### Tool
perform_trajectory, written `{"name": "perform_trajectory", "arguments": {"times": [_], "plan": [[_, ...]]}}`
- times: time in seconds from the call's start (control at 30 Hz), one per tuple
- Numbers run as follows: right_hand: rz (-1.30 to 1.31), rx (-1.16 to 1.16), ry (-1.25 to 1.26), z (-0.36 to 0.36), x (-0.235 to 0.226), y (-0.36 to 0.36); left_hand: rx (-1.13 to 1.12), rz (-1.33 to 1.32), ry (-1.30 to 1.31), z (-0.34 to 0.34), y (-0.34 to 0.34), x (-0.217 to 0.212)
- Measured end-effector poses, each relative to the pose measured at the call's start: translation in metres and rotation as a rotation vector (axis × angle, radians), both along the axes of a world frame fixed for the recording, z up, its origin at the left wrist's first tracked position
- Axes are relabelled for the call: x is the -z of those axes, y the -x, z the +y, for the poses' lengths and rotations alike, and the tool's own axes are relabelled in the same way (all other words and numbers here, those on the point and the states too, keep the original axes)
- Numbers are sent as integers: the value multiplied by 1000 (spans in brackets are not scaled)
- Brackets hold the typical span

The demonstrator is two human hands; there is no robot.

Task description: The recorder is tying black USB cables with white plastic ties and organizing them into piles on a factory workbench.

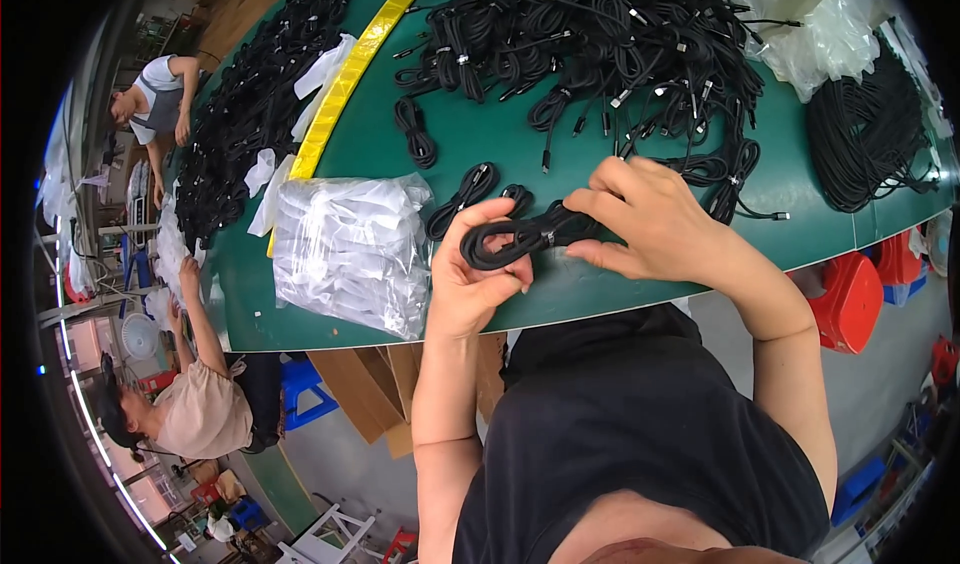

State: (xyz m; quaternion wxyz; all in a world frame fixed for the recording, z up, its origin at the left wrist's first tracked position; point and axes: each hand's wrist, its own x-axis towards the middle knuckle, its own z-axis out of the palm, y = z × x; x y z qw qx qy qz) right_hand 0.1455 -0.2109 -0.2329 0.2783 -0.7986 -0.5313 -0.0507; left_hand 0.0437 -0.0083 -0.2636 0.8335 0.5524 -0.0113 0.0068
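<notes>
A coiled black cable (pixel 515 242) is held over the near edge of a green table (pixel 362 149), its long loop lying roughly level between the person's two hands; the left hand (pixel 465 282) curls around the loop's left end, forefinger above and thumb below, with the other fingers partly hidden behind the coil; the right hand (pixel 650 222) grips the coil's right end between thumb and bent fingers, its back turned upward; just beyond the left hand lies a bundled cable (pixel 462 202), and beside it a smaller dark coil (pixel 517 198), partly covered by the held one; farther out, another tied bundle (pixel 416 134) lies apart on the green surface; beyond the hands spreads a large heap of black cables (pixel 600 29), many with silvery connector ends showing; to the left of the left hand sits a clear plastic bag (pixel 350 254) filled with whitish pieces; a yellow strip (pixel 350 79) runs across the table past this bag, with a second cable heap (pixel 265 94) on its far left side; at the right are a big round hank of black cable (pixel 862 139) and crumpled clear plastic (pixel 835 49); a red stool (pixel 848 304) stands below the table's right edge; two co-workers are at the left, one in a beige top (pixel 208 414), reaching toward the table
</notes>
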Motion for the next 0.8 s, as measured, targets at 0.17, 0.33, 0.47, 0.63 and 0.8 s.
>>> {"name": "perform_trajectory", "arguments": {"times": [0.17,0.33,0.47,0.63,0.8], "plan": [[211,-79,-271,10,1,13,-33,18,139,-17,3,15],[129,-30,-227,3,5,12,-140,-82,224,-9,-1,19],[40,-16,-243,11,4,24,-15,23,196,-27,-2,22],[65,27,-181,9,-10,27,-36,-17,193,-21,-1,20],[120,-13,-232,14,2,29,25,-1,257,-34,-2,31]]}}
